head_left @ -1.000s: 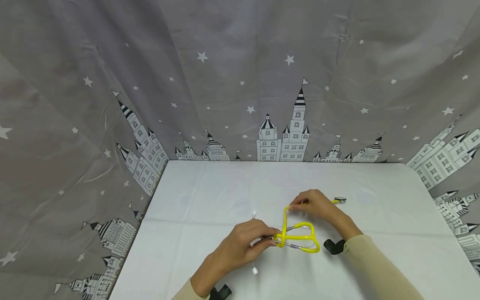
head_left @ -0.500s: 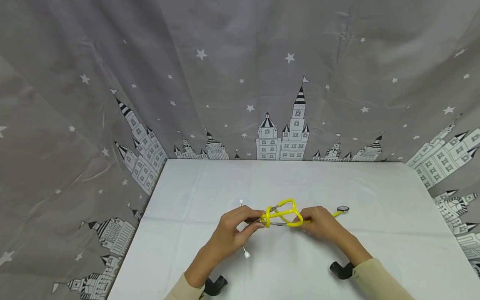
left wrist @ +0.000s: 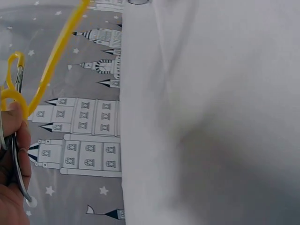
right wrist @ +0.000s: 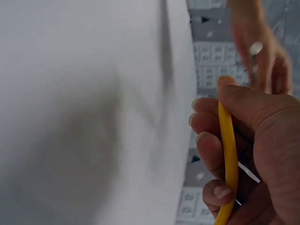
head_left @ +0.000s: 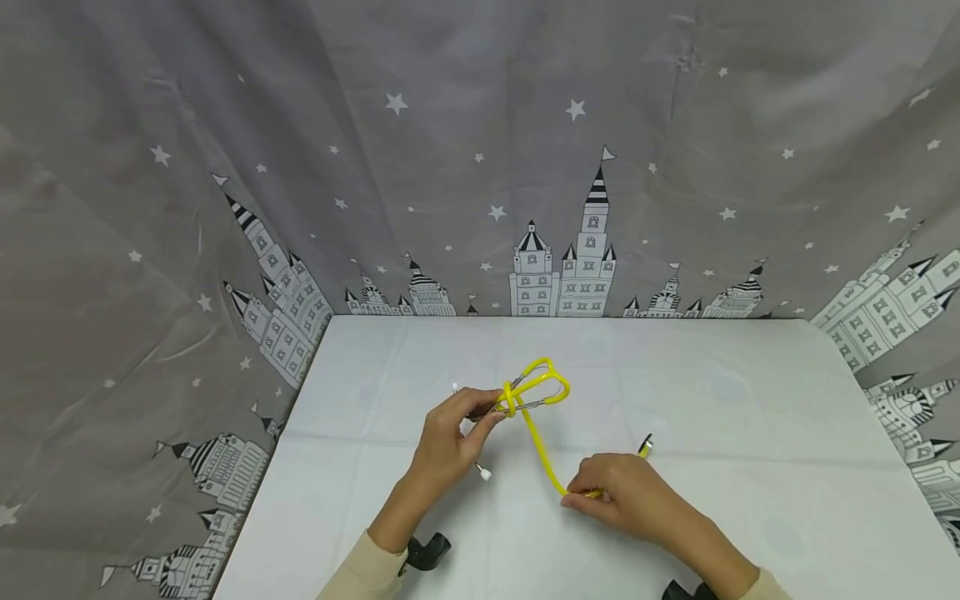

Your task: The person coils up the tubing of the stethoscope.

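Stethoscope [head_left: 542, 451] with yellow tubing hangs above the white table [head_left: 750, 500], stretched between both hands. The left hand [head_left: 442, 437], reaching farther forward, pinches its looped end between thumb and fingers; the right hand [head_left: 637, 496], pointing leftward, curls closed around the tube, chest piece [head_left: 647, 446] jutting beyond its knuckles.

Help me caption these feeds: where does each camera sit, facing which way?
Head: worn there, facing forward and down at the white table and gray curtain; left grip, right grip, both sleeves show.
Left wrist: worn there, facing yellow stethoscope, table and curtain; part of left grip shows.
Right wrist: worn there, facing table and curtain; right grip holds the tube, left grip beyond.
Shared: both wrist views show the left grip and stethoscope.
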A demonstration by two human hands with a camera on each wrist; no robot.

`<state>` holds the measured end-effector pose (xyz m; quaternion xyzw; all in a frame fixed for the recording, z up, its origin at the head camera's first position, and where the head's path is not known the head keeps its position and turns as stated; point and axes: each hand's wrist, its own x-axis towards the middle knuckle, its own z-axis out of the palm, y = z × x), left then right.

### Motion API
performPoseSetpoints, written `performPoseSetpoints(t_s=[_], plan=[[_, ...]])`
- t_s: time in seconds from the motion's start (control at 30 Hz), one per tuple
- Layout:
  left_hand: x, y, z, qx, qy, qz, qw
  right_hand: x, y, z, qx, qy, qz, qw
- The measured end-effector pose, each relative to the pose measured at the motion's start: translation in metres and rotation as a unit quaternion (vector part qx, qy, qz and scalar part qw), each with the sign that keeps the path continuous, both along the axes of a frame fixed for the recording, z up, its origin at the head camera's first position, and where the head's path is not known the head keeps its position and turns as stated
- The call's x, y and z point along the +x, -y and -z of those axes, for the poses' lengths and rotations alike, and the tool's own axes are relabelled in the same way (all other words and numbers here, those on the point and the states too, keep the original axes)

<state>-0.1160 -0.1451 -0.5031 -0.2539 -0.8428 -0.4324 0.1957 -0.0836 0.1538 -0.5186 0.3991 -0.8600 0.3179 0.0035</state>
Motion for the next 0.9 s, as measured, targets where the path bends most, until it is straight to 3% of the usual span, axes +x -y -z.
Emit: performPoseSetpoints(t_s=[0.1, 0.37, 0.5, 0.7, 0.9], plan=[[-0.001, 0.001, 0.003, -0.006, 0.011, -0.012, 0.9998, 0.009, 0.005, -0.011, -0.004, -0.042, -0.022, 0.999], [-0.001, 0.001, 0.016, -0.036, 0.022, -0.030, 0.9987, 0.019, 0.013, -0.038, -0.021, -0.102, -0.043, 0.994], [-0.001, -0.001, 0.020, -0.044, 0.021, -0.031, 0.9983, 0.018, 0.012, -0.055, -0.029, -0.140, -0.033, 0.989], [0.002, -0.005, 0.026, -0.060, 0.027, -0.028, 0.9975, 0.012, 0.010, -0.076, -0.012, -0.161, -0.030, 0.986], [0.008, -0.011, 0.027, -0.083, 0.040, 0.008, 0.9957, 0.000, 0.010, -0.090, -0.003, -0.190, -0.028, 0.981]])
